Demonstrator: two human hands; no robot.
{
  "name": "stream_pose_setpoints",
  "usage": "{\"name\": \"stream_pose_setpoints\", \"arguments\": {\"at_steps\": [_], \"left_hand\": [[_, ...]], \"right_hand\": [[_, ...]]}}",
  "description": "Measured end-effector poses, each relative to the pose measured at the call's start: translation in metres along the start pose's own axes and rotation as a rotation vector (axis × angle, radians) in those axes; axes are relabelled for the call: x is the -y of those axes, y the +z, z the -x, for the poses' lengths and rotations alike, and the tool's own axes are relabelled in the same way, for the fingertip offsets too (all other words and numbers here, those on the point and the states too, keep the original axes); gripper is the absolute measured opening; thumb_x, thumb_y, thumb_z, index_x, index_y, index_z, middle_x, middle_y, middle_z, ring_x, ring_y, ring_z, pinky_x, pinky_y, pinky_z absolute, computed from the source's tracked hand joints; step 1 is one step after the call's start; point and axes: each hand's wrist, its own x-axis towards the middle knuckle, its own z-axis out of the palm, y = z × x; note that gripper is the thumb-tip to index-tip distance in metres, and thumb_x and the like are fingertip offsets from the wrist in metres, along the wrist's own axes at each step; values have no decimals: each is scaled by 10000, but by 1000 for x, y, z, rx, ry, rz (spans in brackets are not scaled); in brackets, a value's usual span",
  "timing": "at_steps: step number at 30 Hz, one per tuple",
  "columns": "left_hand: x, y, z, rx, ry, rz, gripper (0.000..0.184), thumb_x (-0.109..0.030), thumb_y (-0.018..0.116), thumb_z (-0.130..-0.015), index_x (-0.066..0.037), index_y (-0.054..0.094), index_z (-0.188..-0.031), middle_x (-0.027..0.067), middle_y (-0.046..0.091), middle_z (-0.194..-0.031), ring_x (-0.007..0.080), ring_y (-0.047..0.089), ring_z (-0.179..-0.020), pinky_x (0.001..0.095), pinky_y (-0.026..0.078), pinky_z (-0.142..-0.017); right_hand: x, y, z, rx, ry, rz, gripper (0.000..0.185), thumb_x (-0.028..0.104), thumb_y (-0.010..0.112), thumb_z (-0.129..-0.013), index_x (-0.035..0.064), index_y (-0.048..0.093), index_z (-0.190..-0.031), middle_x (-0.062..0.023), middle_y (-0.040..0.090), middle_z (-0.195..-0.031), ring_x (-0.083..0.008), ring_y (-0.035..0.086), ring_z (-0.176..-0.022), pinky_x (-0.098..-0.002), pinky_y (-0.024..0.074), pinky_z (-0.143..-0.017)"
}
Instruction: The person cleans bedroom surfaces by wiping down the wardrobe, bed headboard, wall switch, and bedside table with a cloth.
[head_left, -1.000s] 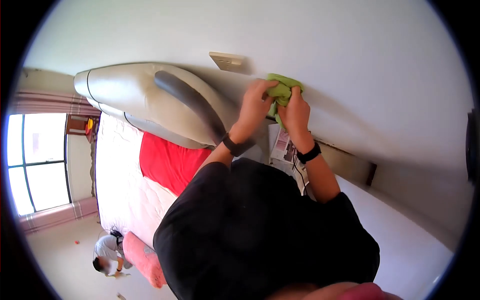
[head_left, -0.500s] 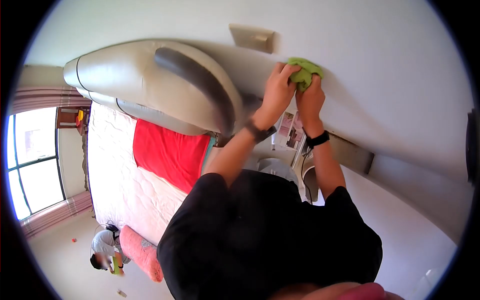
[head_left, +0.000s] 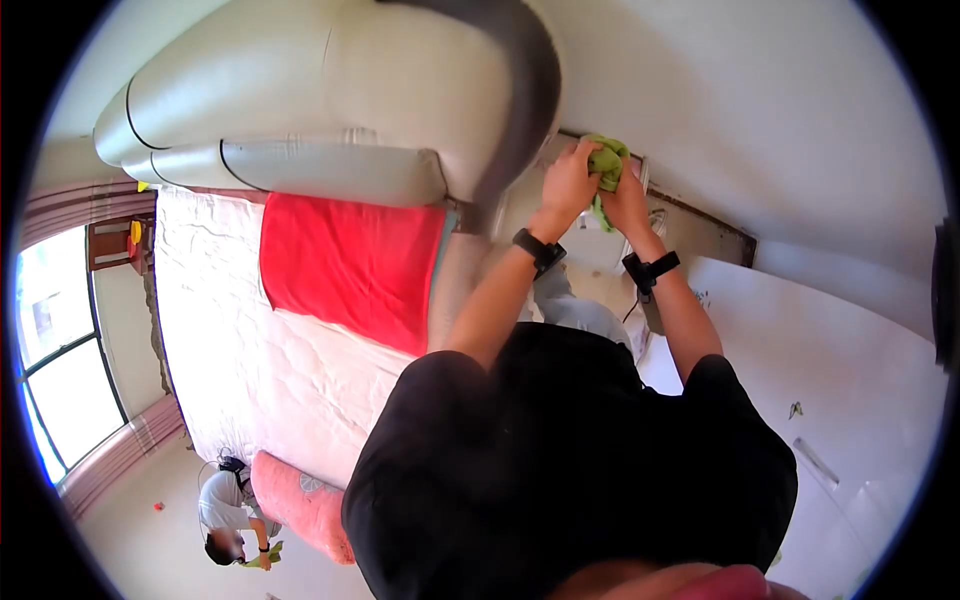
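To the left of your hands bulges the padded beige headboard, its dark curved band rounding toward your left forearm and filling the space on that side. Below the headboard and farther left lies the bed, with a red cloth spread over its pale quilt and a pink bundle at its near edge. Beyond the bundle, well apart from you, another person bends forward holding a green cloth. The window is past the bed's far side. The wall closes off the space ahead and to the right of your hands; a pale desk sits just beneath them, mostly hidden by your arms, and a broad white surface spreads out to the right. You have a crumpled lime cloth bunched between both hands, with one end hanging below your fingers. Your left hand is curled, fingertips pressing its left side; your right hand is closed around its right side. The hands are near each other, clamped on the lime cloth, and each wrist wears a black band.
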Motion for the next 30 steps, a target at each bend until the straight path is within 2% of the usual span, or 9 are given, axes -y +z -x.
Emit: {"name": "stream_pose_setpoints", "arguments": {"at_steps": [3, 8, 12, 13, 19, 22, 28, 29, 30], "left_hand": [[-18, -43, 15, -112, 37, 24, 412, -14, 637, -758, -123, 571, -1149, 167, 573, -1056, 420, 604, -870, 490, 513, -724], [-59, -122, 3, -360, 220, 141, 422, -21, 611, -786, -128, 575, -1193, 171, 569, -1068, 406, 578, -951, 449, 498, -790], [-54, -139, -19, -450, 255, 170, 427, -47, 604, -810, -136, 549, -1224, 169, 554, -1090, 405, 576, -955, 450, 492, -793], [-45, -136, -21, -450, 255, 184, 426, -51, 603, -815, -139, 544, -1228, 167, 551, -1101, 404, 576, -957, 452, 493, -789], [-8, -113, 3, -322, 197, 119, 411, 0, 564, -818, -139, 540, -1204, 159, 515, -1138, 405, 598, -907, 472, 514, -734], [14, -99, 13, -299, 222, 38, 404, -5, 558, -824, -170, 566, -1193, 144, 519, -1130, 382, 617, -880, 453, 529, -690], [63, -66, 37, -202, 275, -90, 431, -19, 578, -811, -198, 576, -1203, 115, 536, -1106, 339, 638, -853, 430, 528, -633], [76, -58, 44, -145, 232, -128, 426, -29, 588, -814, -195, 568, -1206, 119, 543, -1110, 347, 637, -858, 437, 526, -641], [92, -50, 52, -89, 183, -165, 424, -39, 598, -817, -192, 560, -1210, 122, 550, -1114, 354, 636, -864, 444, 524, -649]], "right_hand": [[38, 16, 2, 6, -4, -75, 503, 82, 652, -827, 45, 437, -1280, -242, 625, -1129, -425, 597, -1056, -455, 494, -839], [142, 11, -29, -218, -309, -46, 540, 125, 655, -848, 42, 405, -1319, -237, 567, -1213, -440, 564, -1086, -455, 487, -850], [156, 27, -59, -306, -427, 54, 555, 170, 663, -861, 28, 388, -1322, -239, 538, -1225, -443, 571, -1058, -455, 487, -838], [161, 30, -56, -319, -375, 61, 530, 183, 662, -867, 23, 395, -1296, -248, 529, -1201, -443, 572, -1046, -459, 483, -832], [125, 67, -35, -406, -316, 70, 490, 180, 677, -860, 28, 419, -1248, -231, 541, -1144, -425, 575, -1038, -439, 478, -826], [99, 79, -26, -368, -358, 205, 470, 154, 685, -858, 18, 423, -1223, -200, 553, -1131, -370, 591, -1028, -402, 482, -820], [58, 109, -2, -266, -30, -99, 413, 113, 682, -855, 25, 444, -1182, -147, 581, -1082, -311, 604, -1006, -364, 483, -819], [40, 117, 0, -213, -69, -245, 414, 93, 668, -848, 24, 439, -1186, -174, 599, -1074, -342, 607, -1024, -384, 490, -822], [21, 124, 8, -151, -58, -107, 421, 77, 660, -839, 17, 439, -1193, -192, 594, -1098, -363, 600, -1032, -400, 488, -834]]}}
